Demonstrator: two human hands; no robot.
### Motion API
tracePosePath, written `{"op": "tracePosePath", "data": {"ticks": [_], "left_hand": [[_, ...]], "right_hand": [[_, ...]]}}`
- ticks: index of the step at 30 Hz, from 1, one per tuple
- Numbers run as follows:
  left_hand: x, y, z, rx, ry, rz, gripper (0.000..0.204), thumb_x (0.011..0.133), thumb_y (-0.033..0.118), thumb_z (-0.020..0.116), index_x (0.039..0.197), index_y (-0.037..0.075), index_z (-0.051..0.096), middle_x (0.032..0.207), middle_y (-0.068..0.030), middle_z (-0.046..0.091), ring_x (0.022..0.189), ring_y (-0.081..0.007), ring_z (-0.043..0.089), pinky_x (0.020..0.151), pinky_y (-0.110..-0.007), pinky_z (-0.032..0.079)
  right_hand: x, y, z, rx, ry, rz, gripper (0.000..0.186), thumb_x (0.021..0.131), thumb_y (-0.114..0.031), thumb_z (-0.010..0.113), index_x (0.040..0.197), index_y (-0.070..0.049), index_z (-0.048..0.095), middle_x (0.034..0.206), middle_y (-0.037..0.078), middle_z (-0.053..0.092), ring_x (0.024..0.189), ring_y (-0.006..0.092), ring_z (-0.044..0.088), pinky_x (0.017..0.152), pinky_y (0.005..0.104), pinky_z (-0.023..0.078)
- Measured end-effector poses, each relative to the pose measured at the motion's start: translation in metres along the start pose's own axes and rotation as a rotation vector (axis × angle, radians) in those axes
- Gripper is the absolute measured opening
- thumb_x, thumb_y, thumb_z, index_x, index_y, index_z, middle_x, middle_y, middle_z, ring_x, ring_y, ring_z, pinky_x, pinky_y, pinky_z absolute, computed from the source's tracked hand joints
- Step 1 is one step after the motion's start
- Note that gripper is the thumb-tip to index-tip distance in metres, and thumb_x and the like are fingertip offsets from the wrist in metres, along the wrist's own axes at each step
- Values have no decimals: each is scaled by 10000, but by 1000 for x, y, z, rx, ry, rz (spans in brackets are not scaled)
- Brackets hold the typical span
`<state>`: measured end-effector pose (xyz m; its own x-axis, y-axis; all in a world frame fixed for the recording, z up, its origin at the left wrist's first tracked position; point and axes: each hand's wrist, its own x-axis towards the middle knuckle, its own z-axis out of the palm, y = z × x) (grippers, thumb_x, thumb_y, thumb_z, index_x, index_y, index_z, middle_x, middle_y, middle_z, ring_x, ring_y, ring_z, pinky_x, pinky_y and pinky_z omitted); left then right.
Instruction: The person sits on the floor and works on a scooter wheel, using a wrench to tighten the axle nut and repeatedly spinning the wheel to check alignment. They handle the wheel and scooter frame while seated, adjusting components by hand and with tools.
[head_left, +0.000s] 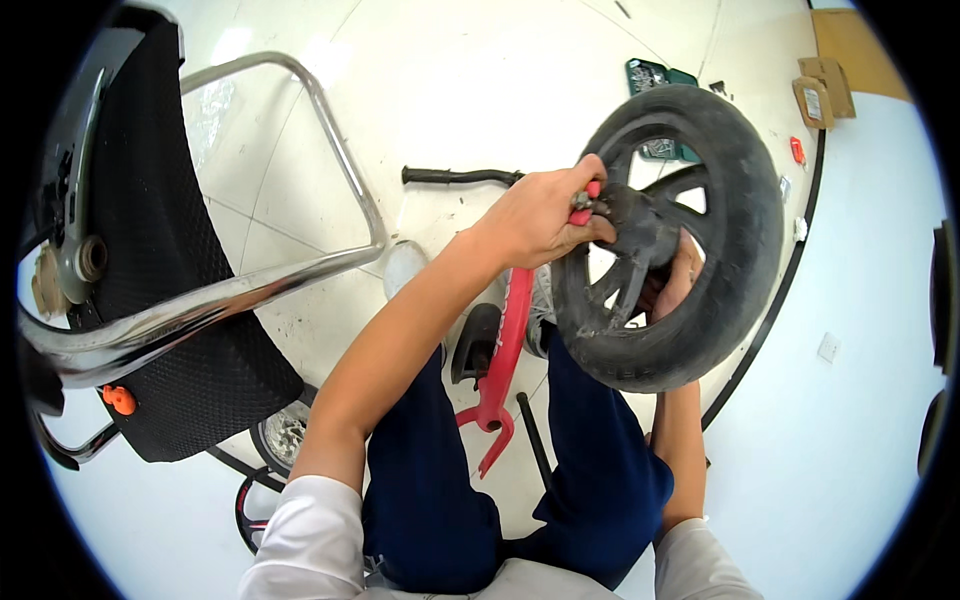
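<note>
A black spoked wheel [735,290] with a thick worn tire is held up at the right, tilted toward me. My left hand [540,215] is closed at its hub [640,230], pinching a small red-and-metal piece [582,204] whose exact kind I cannot make out. Behind the wheel, my right hand [683,278] supports it near the hub. Part of that hand shows between the spokes, with its fingers curled and mostly hidden. Below, a red frame piece [507,345] with a forked end lies between my legs, beside a black curved part [476,343].
A chrome-armed black chair [210,370] fills the left side. On the floor lie a black handlebar [450,176], a black rod [534,440] and a green tool case [648,75], partly behind the wheel. Cardboard boxes [825,90] sit by the right wall.
</note>
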<state>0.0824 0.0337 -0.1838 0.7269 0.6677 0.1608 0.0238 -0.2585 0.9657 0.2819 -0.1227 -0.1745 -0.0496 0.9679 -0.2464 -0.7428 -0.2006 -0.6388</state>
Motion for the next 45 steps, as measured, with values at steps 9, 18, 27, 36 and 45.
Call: {"op": "tracePosePath", "data": {"ticks": [9, 18, 27, 36, 45], "left_hand": [[33, 68, 35, 235, -76, -19, 619, 770, 424, 781, 1106, 30, 441, 779, -177, 611, 799, -399, 625, 679, -445, 478], [123, 94, 112, 586, -417, 9, 740, 746, 654, 688, 1068, 21, 480, 801, -172, 658, 710, -394, 648, 601, -439, 499], [164, 65, 212, 637, -698, 155, 736, 769, 585, 708, 1346, 176, 504, 732, -93, 674, 624, -295, 665, 537, -367, 506], [177, 40, 255, 764, -798, 175, 654, 811, 439, 724, 1342, 158, 466, 758, -110, 683, 659, -329, 673, 588, -397, 542], [189, 9, 289, 883, -837, 262, 612, 808, 402, 715, 1248, 49, 477, 754, -186, 668, 732, -383, 678, 655, -453, 554]], "right_hand": [[-31, -37, 3, -1847, 626, -372, 400, 1013, -111, 458, 1410, -65, 464, 1361, 168, 507, 1200, 249, 537, 1070, 327, 368], [-36, -81, -87, -1284, 704, -349, 423, 921, -131, 615, 1313, -14, 507, 1132, 187, 604, 1050, 281, 606, 901, 371, 489], [-83, -43, -192, -272, 934, -205, 370, 937, -165, 602, 1267, -16, 526, 1041, 160, 615, 962, 246, 618, 835, 355, 507], [-73, -8, -248, 346, 884, -300, 327, 953, -200, 589, 1221, -18, 546, 951, 134, 625, 873, 212, 631, 768, 339, 525], [-109, 14, -313, 406, 1025, -532, 298, 969, -234, 577, 1175, -20, 565, 861, 107, 635, 785, 178, 644, 702, 323, 543]]}}
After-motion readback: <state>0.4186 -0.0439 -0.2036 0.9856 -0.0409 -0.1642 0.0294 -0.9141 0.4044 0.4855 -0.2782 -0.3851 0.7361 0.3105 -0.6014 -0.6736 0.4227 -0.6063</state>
